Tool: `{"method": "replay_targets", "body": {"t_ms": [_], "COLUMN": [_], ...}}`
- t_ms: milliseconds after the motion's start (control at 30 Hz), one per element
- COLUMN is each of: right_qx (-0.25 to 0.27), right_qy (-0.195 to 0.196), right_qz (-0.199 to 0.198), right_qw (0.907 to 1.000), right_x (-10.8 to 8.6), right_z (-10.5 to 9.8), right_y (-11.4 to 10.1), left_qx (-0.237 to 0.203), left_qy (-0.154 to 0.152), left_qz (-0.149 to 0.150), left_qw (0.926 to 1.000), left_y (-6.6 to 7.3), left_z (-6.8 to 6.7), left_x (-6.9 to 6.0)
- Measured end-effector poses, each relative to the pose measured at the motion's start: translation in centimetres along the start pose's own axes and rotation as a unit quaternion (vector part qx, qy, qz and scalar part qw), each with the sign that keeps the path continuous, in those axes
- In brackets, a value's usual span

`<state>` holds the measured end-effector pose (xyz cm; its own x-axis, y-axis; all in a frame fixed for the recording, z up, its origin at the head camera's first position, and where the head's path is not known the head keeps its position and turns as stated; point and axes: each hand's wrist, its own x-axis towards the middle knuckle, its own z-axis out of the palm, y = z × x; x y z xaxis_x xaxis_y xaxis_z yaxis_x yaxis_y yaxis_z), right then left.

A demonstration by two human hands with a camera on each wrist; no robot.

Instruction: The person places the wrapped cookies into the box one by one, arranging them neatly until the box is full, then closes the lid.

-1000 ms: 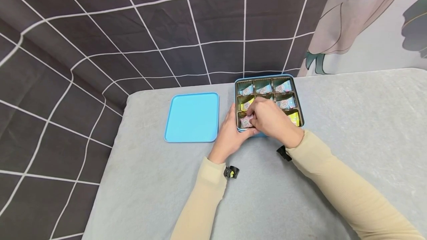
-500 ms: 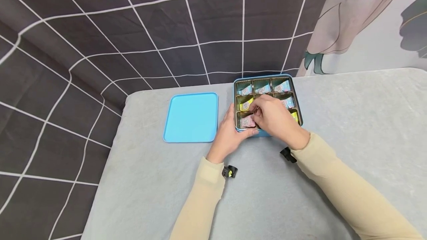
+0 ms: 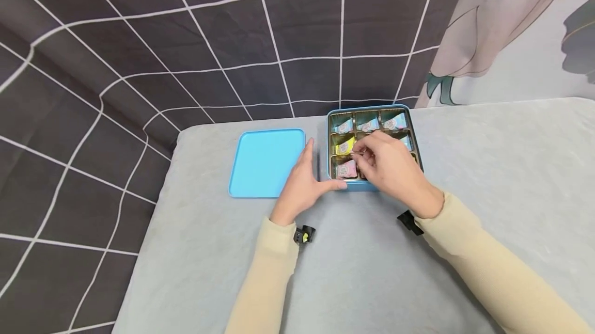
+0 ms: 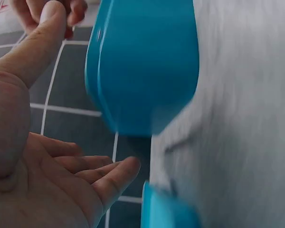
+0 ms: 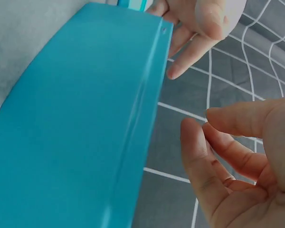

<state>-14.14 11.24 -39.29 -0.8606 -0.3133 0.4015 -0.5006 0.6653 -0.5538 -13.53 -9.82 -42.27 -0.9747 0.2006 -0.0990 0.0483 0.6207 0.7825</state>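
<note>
A blue square tin (image 3: 357, 186) stands open, fitted with a gold-brown divided tray. Wrapped candies lie in its compartments: light blue ones along the back, a yellow candy (image 3: 344, 146) at middle left, a pink candy (image 3: 346, 169) at front left. Just over the tray is my right hand (image 3: 395, 169), its fingers loosely curled; in the right wrist view thumb and forefinger show no candy between them. It hides the tray's middle and front right. My left hand (image 3: 301, 187), fingers straight and thumb spread, is at the tin's left front corner, its fingers off the wall.
The blue lid (image 3: 265, 163) lies left of the tin, partly behind my left hand. Grey cloth (image 3: 362, 272) covers the table. Behind and to the left hangs a dark curtain (image 3: 223, 34) with white grid lines.
My left hand has let go of the tin's left side and moved left, over the lid's edge. The right hand has drawn slightly back and right from the pink candy, which is now uncovered.
</note>
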Motion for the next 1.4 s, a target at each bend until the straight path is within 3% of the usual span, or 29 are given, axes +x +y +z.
{"method": "replay_targets", "body": {"t_ms": [233,533,800,1133,1400], "right_qx": [0.017,0.024,0.029,0.001,-0.031], "right_qy": [-0.004,-0.025,-0.081,-0.16,-0.194], "right_qz": [-0.003,-0.036,-0.06,-0.071,-0.055], "right_qw": [0.9998,0.9987,0.9944,0.9846,0.9791], "right_x": [-0.4,-0.8,-1.5,-2.1,-2.6], "right_z": [-0.1,1.3,3.2,5.4,7.2], "right_y": [-0.9,-3.0,-5.1,-6.9,-7.9], "left_qx": [0.022,0.092,0.161,0.229,0.265], "left_qy": [0.024,0.044,0.049,0.009,-0.01], "left_qz": [-0.013,-0.026,0.001,-0.02,-0.038], "left_qw": [0.9994,0.9945,0.9858,0.9733,0.9633], "left_y": [-1.2,-2.8,-4.2,-6.0,-7.3], "left_z": [-3.1,-8.7,-12.8,-15.3,-15.9], "left_x": [-0.2,0.3,1.9,4.1,5.7]}}
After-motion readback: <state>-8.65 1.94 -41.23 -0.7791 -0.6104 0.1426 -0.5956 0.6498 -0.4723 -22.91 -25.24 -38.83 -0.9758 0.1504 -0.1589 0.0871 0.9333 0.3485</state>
